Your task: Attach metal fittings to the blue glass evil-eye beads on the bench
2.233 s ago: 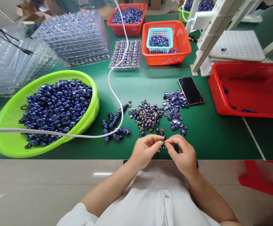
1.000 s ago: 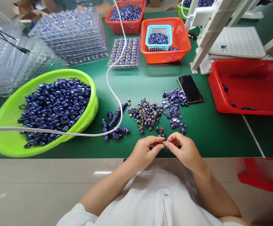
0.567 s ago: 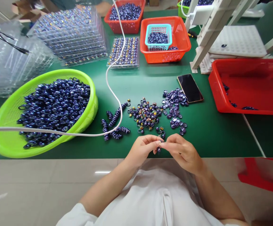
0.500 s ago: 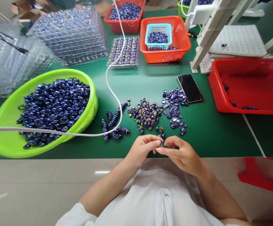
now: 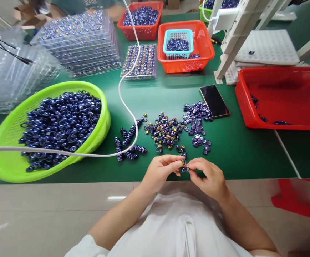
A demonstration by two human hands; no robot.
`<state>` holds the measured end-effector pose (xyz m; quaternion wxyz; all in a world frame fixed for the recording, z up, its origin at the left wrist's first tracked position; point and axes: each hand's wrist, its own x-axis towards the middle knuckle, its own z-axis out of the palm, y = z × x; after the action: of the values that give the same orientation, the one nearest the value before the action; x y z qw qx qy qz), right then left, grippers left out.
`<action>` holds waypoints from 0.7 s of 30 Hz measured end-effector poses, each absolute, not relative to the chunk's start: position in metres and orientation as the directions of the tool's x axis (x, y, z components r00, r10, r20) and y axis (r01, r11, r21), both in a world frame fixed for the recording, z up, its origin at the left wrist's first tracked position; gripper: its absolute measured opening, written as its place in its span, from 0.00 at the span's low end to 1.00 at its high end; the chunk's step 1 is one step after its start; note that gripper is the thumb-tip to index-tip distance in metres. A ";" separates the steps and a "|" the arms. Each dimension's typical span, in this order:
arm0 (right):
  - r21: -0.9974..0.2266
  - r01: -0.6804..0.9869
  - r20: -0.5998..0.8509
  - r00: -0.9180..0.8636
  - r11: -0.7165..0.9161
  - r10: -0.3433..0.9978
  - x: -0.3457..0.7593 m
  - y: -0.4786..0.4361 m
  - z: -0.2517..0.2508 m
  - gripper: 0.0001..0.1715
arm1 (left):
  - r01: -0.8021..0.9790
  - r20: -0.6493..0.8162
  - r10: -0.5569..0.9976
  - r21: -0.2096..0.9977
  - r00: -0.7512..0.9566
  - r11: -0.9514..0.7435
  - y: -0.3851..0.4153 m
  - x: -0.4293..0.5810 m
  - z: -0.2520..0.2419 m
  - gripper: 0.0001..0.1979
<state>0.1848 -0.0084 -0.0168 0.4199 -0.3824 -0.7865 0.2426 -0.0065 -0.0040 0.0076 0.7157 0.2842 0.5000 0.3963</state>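
Near the table's front edge, my left hand point(image 5: 161, 170) pinches a small dark blue and gold part point(image 5: 183, 162) between thumb and fingertips. My right hand point(image 5: 209, 177) meets it from the right, its thumb and forefinger closed on a small dark ring-like piece point(image 5: 185, 169). Just beyond the hands lies a heap of blue and gold pieces point(image 5: 164, 130). Flat dark discs point(image 5: 197, 116) are scattered to its right, and stacked dark rings point(image 5: 130, 134) lie to its left.
A green basket point(image 5: 105, 110) of dark rings stands left, with a white cable point(image 5: 129, 110) crossing over it. A phone point(image 5: 214, 100) lies right of the discs, near a red tray point(image 5: 291, 123). Filled clear trays point(image 5: 82, 46) and an orange basket point(image 5: 185, 66) stand behind. A person's arm shows at the back.
My right hand's thumb and forefinger have closed at my left fingertips, where a ring-like piece now shows. The whole view has shifted slightly.
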 end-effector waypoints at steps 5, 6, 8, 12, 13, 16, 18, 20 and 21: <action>-0.743 0.355 0.482 -0.303 0.567 0.822 0.184 -0.010 -0.017 0.18 | -0.213 -0.463 0.872 0.846 0.160 0.488 -0.004 -0.007 0.014 0.11; -0.758 0.334 0.483 -0.290 0.561 0.826 0.184 -0.010 -0.016 0.18 | -0.197 -0.457 0.876 0.855 0.154 0.480 -0.004 -0.006 0.016 0.11; -0.781 0.303 0.479 -0.268 0.546 0.835 0.183 -0.009 -0.014 0.17 | -0.167 -0.446 0.883 0.869 0.147 0.466 -0.005 -0.005 0.019 0.10; -0.791 0.308 0.469 -0.251 0.529 0.847 0.182 -0.007 -0.010 0.14 | -0.119 -0.415 0.898 0.893 0.148 0.433 -0.007 -0.004 0.022 0.09; -0.790 0.313 0.465 -0.254 0.528 0.848 0.182 -0.007 -0.010 0.14 | -0.107 -0.401 0.904 0.902 0.147 0.417 -0.008 -0.004 0.021 0.09; -0.785 0.330 0.455 -0.267 0.525 0.849 0.182 -0.006 -0.009 0.13 | -0.055 -0.337 0.931 0.936 0.143 0.348 -0.010 -0.004 0.019 0.09; -0.780 0.335 0.456 -0.274 0.528 0.847 0.182 -0.005 -0.009 0.13 | -0.009 -0.280 0.949 0.959 0.142 0.284 -0.010 -0.005 0.018 0.09; -0.776 0.332 0.462 -0.280 0.537 0.841 0.182 -0.005 -0.009 0.13 | 0.041 -0.208 0.967 0.978 0.145 0.204 -0.010 -0.006 0.016 0.09; -0.775 0.329 0.465 -0.283 0.540 0.839 0.182 -0.005 -0.009 0.14 | 0.066 -0.169 0.975 0.985 0.147 0.161 -0.010 -0.006 0.015 0.09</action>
<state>0.1820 -0.0047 -0.0094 0.4551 -0.3890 -0.7503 0.2803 -0.0063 -0.0099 0.0155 0.5628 0.5065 0.5134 0.4039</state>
